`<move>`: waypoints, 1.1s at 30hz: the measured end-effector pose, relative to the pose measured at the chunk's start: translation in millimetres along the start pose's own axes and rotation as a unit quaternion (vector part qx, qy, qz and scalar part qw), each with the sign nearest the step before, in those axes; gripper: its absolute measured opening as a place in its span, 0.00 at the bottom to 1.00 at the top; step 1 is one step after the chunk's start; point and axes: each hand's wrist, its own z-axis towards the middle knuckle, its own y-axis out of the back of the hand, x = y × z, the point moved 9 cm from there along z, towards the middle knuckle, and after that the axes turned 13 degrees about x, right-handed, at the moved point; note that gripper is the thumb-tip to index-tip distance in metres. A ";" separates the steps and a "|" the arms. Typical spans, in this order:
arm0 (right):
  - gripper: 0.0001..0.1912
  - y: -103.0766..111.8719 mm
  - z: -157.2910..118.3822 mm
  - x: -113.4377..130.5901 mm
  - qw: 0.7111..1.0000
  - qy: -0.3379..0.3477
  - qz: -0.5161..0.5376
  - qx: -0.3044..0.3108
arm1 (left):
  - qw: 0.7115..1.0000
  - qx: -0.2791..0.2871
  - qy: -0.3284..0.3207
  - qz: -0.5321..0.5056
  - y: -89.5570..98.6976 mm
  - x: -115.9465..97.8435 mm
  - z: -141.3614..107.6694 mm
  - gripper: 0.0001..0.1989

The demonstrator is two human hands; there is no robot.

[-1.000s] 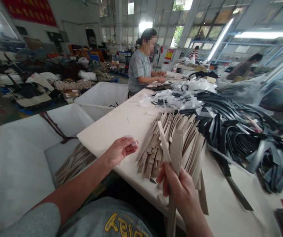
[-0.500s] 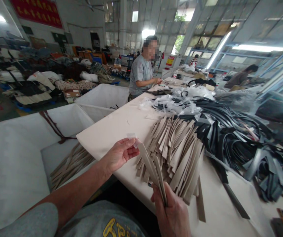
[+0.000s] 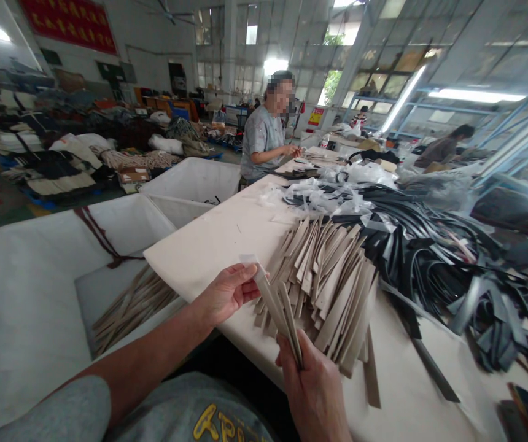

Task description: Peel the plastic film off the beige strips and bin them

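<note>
My right hand [image 3: 314, 383] is closed round the lower ends of a few flat beige strips [image 3: 277, 310], which slant up to the left. My left hand [image 3: 232, 290] pinches a small piece of translucent film [image 3: 248, 259] between thumb and fingers. That film lies against the upper end of the longest strip. Just beyond my hands, a heap of similar beige strips [image 3: 326, 264] is spread on the pale tabletop [image 3: 199, 245].
Dark strips [image 3: 430, 245] and clear plastic bags [image 3: 328, 195] lie tangled along the table's right side. Left of the table stands a white bin [image 3: 29, 276] with long beige strips [image 3: 130, 304] inside. A co-worker [image 3: 264, 135] works farther along the table.
My left thumb and the film have come onto the end of the strip. My right hand has shifted slightly up and left with the strips.
</note>
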 end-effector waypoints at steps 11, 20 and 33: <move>0.26 -23.5 2.3 -5.5 0.931 -0.048 0.332 0.145 | 0.995 -0.017 -0.050 0.089 -1.3 -19.6 -7.8 0.18; 0.28 -18.4 24.8 -5.5 0.956 0.003 0.287 0.057 | 0.986 0.052 -0.087 0.134 -28.3 -16.0 -1.7 0.20; 0.26 -22.9 30.7 -10.1 0.971 0.023 0.234 0.034 | 0.984 -0.004 -0.151 0.098 -18.3 -39.3 3.5 0.19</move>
